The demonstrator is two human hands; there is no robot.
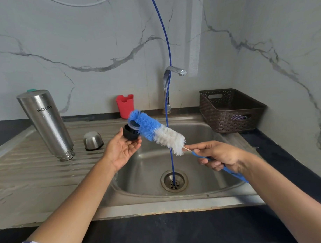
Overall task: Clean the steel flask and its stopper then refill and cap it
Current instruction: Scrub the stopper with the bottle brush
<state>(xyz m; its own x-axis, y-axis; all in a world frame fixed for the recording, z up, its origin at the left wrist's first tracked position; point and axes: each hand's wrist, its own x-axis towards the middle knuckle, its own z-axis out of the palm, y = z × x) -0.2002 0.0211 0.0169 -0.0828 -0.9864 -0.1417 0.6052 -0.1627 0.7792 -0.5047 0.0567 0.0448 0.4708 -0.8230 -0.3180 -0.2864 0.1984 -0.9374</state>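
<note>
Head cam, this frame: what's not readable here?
Head view: stopper face, covered by brush bristles.
Head view: flask mouth and inside, it stands mouth-down on the drainboard.
Head view: basket contents, behind its wall; only a striped scrap shows.
Head view: brush handle end, behind the right hand and forearm.

Over the sink [195,198], holding a black stopper [130,134] at the fingertips of the left hand [121,150]. Gripping a blue-and-white bottle brush [156,132] by its handle in the right hand [219,155], bristle tip against the stopper's top. On the drainboard [30,171], mouth down: steel flask [45,123], steel cup [93,141] just beside.
</note>
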